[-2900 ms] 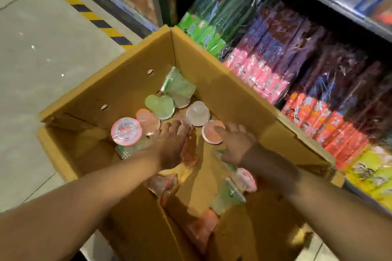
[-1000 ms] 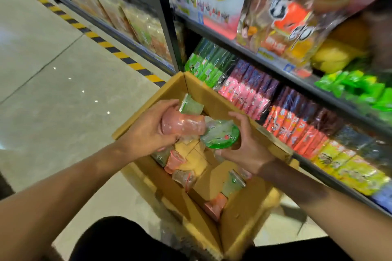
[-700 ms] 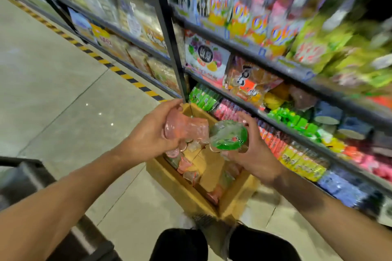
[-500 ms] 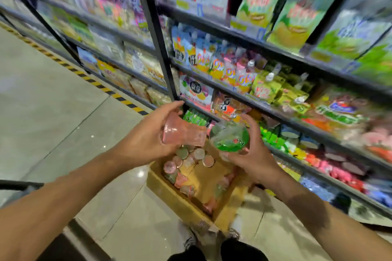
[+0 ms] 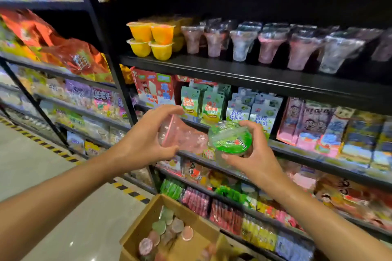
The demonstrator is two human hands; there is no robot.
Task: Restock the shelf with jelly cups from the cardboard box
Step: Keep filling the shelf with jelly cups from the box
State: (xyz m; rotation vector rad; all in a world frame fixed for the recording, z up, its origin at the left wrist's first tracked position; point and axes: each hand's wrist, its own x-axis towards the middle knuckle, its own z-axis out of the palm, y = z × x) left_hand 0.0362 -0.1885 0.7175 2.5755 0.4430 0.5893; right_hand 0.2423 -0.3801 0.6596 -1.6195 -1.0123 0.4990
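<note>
- Head view: tall black metal shelving unit [image 5: 244, 74], five tiers in view on the right bay, packed with bright snack bags and pouches.
- Upper tier of that unit: four squat orange jelly tubs [image 5: 151, 39] at front left, stacked two over two, more behind; beside them a row of roughly seven clear flared jelly cups [image 5: 269, 45] with pink or pale filling, further rows behind blurred beyond counting.
- At bottom centre on the grey floor: one open brown cardboard box [image 5: 135, 233], flaps up; inside, about eight round-lidded jelly cups [image 5: 169, 231] in pink and green, exact number uncertain through blur.
- Two bare forearms reaching up from the lower corners, meeting in front of the middle tiers, well above the box and below the jelly-cup tier.
- Left hand [image 5: 146, 142]: back turned to the camera, thumb above and fingers below, curled round one clear pink-tinted flared plastic jelly cup [image 5: 180, 136] lying on its side, wide end toward the right.
- Right hand [image 5: 252, 154]: palm upward, thumb under the near edge, fingers arched over the far rim, gripping one clear jelly cup with a green foil lid [image 5: 230, 139], lid tilted toward the camera.
- The two held cups touching or just beside each other; cannot tell which.
</note>
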